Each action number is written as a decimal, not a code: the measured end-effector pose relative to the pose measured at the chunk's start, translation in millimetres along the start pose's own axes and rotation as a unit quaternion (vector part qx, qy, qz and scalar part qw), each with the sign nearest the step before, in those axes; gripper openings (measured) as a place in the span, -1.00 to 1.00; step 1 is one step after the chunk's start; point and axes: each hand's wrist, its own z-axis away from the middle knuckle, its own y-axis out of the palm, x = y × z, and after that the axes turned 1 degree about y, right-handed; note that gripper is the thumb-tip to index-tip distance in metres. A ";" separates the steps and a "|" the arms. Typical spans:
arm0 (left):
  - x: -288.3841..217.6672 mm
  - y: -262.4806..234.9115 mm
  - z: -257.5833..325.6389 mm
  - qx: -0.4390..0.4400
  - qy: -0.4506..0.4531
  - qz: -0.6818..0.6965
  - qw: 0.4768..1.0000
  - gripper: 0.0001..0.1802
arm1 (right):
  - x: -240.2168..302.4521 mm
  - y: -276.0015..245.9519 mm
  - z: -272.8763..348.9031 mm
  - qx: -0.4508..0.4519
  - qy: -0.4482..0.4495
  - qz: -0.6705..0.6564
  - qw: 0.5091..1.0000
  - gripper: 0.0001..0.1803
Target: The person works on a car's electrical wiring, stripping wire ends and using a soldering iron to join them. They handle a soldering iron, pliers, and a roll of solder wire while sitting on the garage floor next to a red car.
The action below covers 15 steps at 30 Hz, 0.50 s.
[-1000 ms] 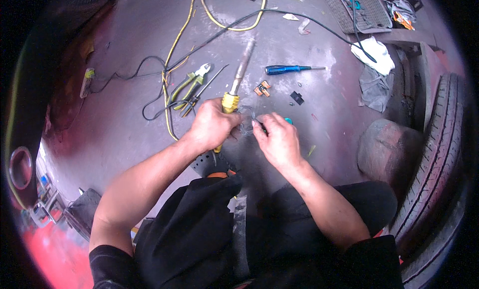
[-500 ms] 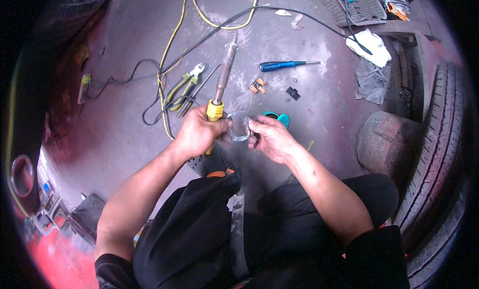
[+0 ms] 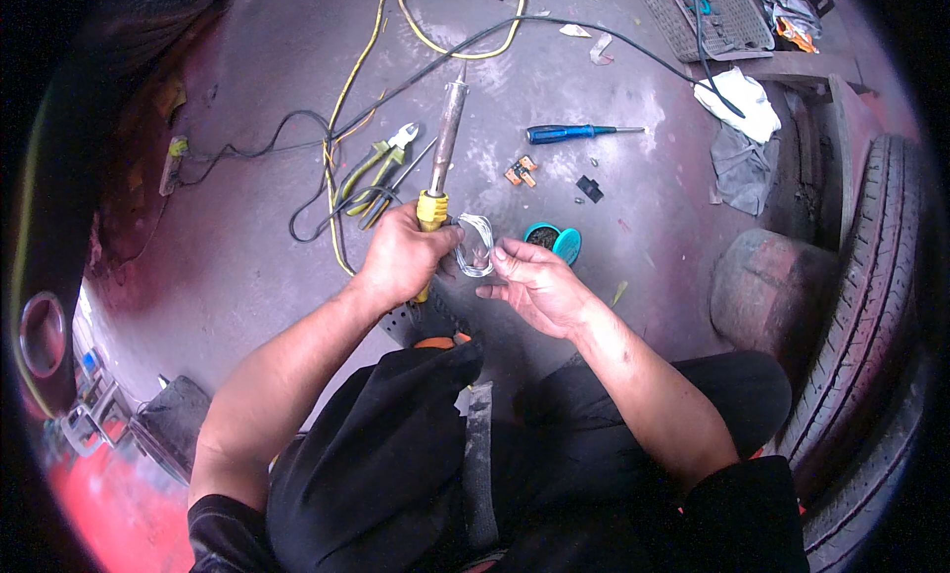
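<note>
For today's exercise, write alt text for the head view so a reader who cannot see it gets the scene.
Seen from above, a seated person's left hand grips a yellow-handled soldering iron while the right hand holds a small clear loop beside it. Pliers, a blue screwdriver, a teal tin and cables lie on the floor.

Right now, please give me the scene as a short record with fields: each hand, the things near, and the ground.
Left hand: grips a soldering iron by its yellow handle, tip pointing away.
Right hand: fingertips hold a small coil of solder wire, between both hands.
Near the hands: round teal tin, open; pliers; blue screwdriver.
Ground: grey concrete floor with yellow and black cables.
Right side: tyre.
</note>
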 end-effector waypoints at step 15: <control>16.8 -7.2 11.9 0.120 -0.047 0.091 0.988 -0.86 | -17.9 6.3 0.5 -0.189 -0.138 -0.069 0.970 -0.66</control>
